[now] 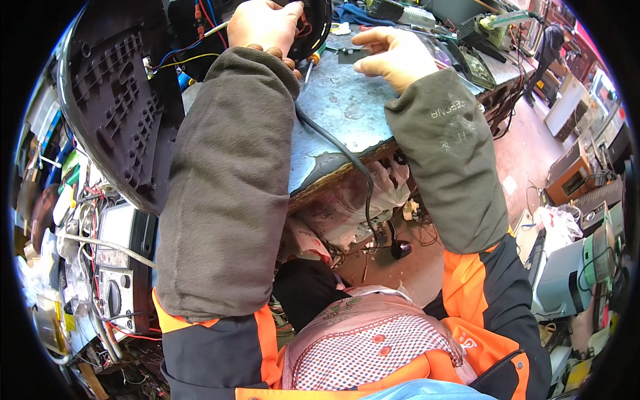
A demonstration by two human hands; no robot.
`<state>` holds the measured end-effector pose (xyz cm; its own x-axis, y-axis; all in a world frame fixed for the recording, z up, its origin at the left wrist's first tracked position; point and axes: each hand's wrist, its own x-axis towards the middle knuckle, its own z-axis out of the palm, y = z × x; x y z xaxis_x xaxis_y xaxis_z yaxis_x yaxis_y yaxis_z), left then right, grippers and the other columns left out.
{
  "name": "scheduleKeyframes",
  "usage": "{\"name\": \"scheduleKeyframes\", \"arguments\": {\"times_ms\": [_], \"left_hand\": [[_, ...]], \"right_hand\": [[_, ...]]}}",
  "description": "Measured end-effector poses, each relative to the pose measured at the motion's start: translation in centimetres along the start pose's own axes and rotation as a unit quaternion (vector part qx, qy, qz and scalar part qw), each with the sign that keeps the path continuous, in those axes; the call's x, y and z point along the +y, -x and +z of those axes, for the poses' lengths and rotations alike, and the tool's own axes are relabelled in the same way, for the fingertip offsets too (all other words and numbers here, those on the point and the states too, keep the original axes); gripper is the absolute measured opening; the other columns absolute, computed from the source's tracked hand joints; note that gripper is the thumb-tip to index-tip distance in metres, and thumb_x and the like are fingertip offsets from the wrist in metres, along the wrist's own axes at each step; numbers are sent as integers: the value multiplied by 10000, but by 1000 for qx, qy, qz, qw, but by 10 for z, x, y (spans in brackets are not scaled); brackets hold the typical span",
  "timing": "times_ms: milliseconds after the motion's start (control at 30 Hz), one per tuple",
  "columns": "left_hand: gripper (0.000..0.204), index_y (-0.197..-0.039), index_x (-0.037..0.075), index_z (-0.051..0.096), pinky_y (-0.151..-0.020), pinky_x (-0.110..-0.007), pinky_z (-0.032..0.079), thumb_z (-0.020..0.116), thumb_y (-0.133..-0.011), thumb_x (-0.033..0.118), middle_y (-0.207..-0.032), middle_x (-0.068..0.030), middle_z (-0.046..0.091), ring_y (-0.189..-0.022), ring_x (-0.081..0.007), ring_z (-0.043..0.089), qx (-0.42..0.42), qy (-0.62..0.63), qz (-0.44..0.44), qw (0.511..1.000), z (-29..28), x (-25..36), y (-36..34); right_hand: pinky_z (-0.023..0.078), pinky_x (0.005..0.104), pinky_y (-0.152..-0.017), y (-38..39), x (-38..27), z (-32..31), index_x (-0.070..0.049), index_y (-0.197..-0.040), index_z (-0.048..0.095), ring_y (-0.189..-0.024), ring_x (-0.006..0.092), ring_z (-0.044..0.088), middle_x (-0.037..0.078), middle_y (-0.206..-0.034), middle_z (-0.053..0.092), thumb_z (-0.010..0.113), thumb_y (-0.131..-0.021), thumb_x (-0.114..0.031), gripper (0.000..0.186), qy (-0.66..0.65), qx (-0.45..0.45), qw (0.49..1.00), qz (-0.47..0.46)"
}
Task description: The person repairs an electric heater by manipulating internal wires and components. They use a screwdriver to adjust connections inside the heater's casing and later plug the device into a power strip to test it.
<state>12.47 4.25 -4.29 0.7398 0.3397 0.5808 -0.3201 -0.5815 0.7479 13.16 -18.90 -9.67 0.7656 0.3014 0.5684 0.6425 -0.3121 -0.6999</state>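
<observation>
The opened appliance [321, 25] sits at the far edge of the view, on the worn blue-grey workbench [343, 107]. Its body is black and round-edged, with a row of small slots along the right rim; red, blue and yellow wires [190, 60] run loose about its left side. A large black shell [113, 100] stands tilted to the left, its ribbed inside showing. The left hand [265, 28] is right over the appliance, fingers bent inward among its parts; the upper edge crops the view there, so I cannot tell whether they grip anything. The right hand [397, 57] is apart from the appliance, to its right above the workbench, thumb and fingers spread and seemingly empty, near a flat dark piece [350, 57]. Between the hands lies a screwdriver [313, 59] with an orange-yellow handle, close beside the left wrist.
</observation>
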Motion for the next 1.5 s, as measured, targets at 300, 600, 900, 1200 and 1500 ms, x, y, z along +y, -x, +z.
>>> {"name": "scheduleKeyframes", "arguments": {"times_ms": [300,600,900,1200,1500], "left_hand": [[401,-1065,-25,783,-637,-280,612,838,-947,354,-870,-110,804,-708,-135,745,0,-5,-8,1000,-6,1,1],[428,-1028,-33,796,-635,-307,595,801,-940,385,-863,-120,797,-699,-164,733,4,9,-18,1000,-5,18,17],[399,-954,-24,812,-612,-304,575,792,-943,375,-744,-87,778,-627,-134,718,2,-7,-26,1000,-7,12,7],[391,-973,-44,772,-575,-282,567,810,-965,345,-789,-105,760,-605,-142,683,-9,16,-10,1000,0,9,6],[388,-1014,-40,778,-599,-289,588,819,-956,342,-812,-111,772,-636,-152,702,10,8,-29,1000,-5,19,14]], "right_hand": [[585,317,-837,2,-11,3,-48,-1276,761,-930,152,696,64,-1068,749,840,-850,-32,434,6,-88,996,33],[575,330,-884,3,-17,-1,-44,-1328,742,-1008,175,718,96,-1187,783,813,-862,-41,471,49,-163,986,2],[580,341,-913,1,-17,4,-26,-1176,806,-1002,213,761,142,-1074,820,749,-938,-159,279,85,-127,988,-13],[565,294,-697,1,-12,3,-48,-1231,768,-791,117,690,59,-958,769,748,-976,-165,282,27,-110,993,15],[561,275,-679,4,-20,4,-34,-1216,775,-782,111,689,54,-976,770,698,-1029,-178,248,-15,-123,989,79]]}}
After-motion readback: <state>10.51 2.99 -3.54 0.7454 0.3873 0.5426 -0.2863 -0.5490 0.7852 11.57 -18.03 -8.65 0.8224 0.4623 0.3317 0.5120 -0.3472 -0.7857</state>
